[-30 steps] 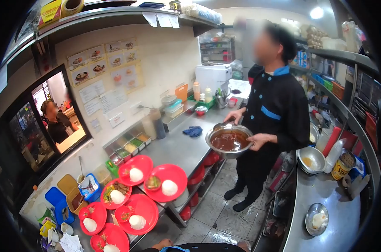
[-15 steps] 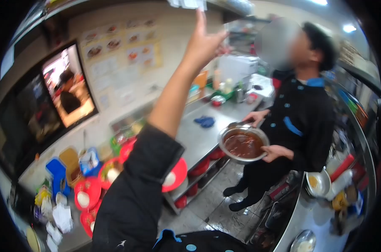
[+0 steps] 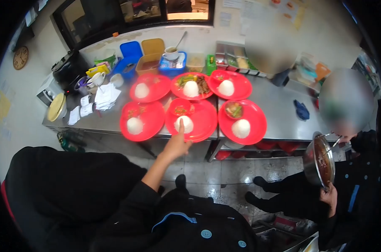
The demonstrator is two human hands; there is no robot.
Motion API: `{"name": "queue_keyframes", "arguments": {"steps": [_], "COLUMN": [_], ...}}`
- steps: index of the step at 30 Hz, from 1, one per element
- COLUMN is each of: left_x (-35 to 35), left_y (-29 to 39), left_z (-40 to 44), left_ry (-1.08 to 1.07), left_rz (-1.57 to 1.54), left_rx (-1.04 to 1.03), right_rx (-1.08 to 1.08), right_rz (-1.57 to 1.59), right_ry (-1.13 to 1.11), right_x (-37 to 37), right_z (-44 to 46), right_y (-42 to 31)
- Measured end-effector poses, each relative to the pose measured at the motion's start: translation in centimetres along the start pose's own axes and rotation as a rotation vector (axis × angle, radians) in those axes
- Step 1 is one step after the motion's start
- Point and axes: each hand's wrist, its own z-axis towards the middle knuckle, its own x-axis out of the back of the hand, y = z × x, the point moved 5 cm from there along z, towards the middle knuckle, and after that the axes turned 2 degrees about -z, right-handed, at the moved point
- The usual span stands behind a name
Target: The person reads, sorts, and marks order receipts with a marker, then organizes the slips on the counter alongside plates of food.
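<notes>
My left hand (image 3: 175, 146) reaches over the table's front edge, index finger stretched out and the other fingers curled, holding nothing. Its fingertip overlaps a mound of rice (image 3: 183, 124) on the front middle red plate (image 3: 202, 122); whether it touches, I cannot tell. A small red bowl (image 3: 180, 107) also sits on that plate. Around it stand several more red plates, each with a rice mound, such as the front left plate (image 3: 154, 122). The front right plate (image 3: 255, 119) carries a small bowl of vegetables (image 3: 234, 110). My right hand is out of view.
At right, a co-worker's hand (image 3: 330, 197) holds a tilted metal bowl of brown sauce (image 3: 323, 161). Food tubs (image 3: 152, 59) line the wall. White slips (image 3: 108, 96) and a blue cloth (image 3: 301, 110) lie on the steel table (image 3: 279, 101). Dark clothing (image 3: 72, 180) fills the lower left.
My left hand has come down from pointing high up to pointing at the front middle plate. My view has swung left and down to the plates; the co-worker's bowl is now tilted.
</notes>
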Motion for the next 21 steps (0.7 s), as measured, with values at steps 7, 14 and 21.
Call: {"name": "queue_keyframes", "arguments": {"steps": [7, 14, 21], "left_x": [7.6, 7.2, -2.3], "left_y": [-9.0, -10.3, -5.8], "left_z": [1.5, 0.9, 2.0], "left_ry": [0.058, -0.112, -0.249], "left_rz": [0.141, -0.093, 0.374], "left_rx": [0.283, 0.033, -0.138], "right_rx": [0.467, 0.483, 0.387], "right_rz": [-0.326, 0.200, 0.475], "right_ry": [0.282, -0.002, 0.108], "right_x": [6.5, 9.6, 15.1], "right_z": [1.0, 1.6, 6.1], "right_y": [-15.2, -29.4, -34.9]}}
